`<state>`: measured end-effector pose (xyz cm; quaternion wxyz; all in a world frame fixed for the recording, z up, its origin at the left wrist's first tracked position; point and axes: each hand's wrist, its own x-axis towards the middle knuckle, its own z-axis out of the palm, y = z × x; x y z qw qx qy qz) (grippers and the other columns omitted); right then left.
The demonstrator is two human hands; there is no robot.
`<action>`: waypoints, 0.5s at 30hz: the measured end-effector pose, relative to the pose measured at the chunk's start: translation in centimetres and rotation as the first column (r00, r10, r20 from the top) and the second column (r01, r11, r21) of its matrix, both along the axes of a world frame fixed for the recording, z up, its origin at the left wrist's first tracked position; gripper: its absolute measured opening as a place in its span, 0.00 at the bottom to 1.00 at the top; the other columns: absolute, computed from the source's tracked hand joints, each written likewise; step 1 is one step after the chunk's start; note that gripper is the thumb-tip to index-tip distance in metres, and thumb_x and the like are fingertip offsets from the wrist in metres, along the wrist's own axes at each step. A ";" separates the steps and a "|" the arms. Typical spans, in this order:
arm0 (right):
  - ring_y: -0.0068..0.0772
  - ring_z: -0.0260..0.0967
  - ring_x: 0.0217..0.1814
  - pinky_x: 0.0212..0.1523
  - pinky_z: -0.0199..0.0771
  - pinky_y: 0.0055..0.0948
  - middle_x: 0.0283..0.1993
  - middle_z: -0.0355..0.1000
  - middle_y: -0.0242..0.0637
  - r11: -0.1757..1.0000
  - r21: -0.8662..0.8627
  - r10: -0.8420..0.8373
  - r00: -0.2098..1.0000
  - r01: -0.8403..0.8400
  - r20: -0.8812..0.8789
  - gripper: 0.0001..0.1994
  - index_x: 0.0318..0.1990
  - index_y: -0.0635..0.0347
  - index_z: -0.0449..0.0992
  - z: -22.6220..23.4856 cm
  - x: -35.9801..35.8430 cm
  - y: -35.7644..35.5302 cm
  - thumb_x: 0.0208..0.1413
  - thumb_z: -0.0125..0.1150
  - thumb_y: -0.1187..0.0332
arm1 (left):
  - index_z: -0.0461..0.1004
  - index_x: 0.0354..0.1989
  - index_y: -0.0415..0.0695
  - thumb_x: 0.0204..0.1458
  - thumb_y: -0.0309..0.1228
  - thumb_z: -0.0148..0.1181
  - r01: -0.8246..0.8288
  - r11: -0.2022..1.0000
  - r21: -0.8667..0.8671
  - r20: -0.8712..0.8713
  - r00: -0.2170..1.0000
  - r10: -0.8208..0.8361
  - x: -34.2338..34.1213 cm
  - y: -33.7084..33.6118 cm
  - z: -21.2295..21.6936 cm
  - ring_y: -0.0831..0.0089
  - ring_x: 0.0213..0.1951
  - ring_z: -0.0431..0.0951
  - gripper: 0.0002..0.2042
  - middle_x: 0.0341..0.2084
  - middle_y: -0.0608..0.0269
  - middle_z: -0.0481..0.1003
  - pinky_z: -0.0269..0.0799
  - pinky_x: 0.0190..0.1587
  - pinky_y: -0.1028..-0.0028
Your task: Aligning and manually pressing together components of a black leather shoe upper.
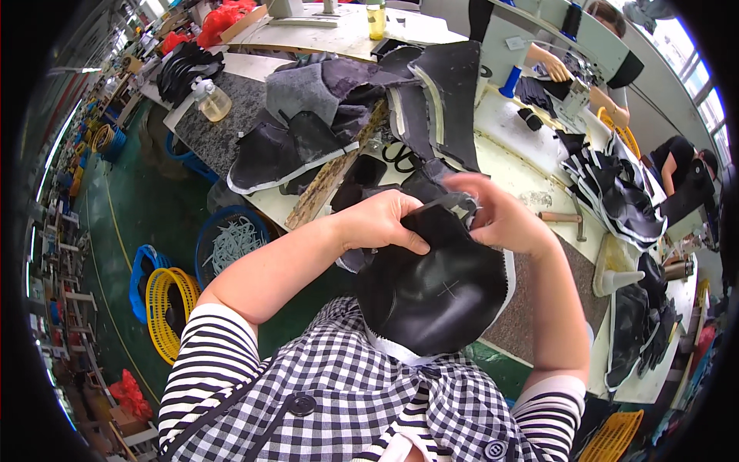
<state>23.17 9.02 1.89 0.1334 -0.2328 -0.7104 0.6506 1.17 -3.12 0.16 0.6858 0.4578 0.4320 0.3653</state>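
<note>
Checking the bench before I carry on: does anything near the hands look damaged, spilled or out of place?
Nothing stands out. Both hands, left hand and right hand, grip the top edge of a black leather piece; its surface looks whole. The hammer lies flat on the table, and the scissors lie among stacked black pieces.

Head cam, close, downward over workbench (531, 192)

The leather piece (435, 289) is glossy black with a white edge, the apron (346, 400) black-and-white gingham over striped sleeves (204, 362), the baskets (165, 308) yellow and blue, the floor (146, 208) green, the desk (523, 165) cream.
</note>
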 end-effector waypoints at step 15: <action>0.56 0.72 0.45 0.44 0.72 0.43 0.37 0.75 0.49 0.704 0.692 -0.355 0.923 0.159 0.149 0.13 0.38 0.59 0.76 -3.3 0.6 -5.2 0.41 0.65 0.74 | 0.76 0.29 0.40 0.44 0.23 0.70 -0.185 0.957 0.223 -0.125 0.968 0.216 2.1 -1.7 -1.6 0.87 0.25 0.68 0.08 0.22 0.74 0.73 0.64 0.29 0.81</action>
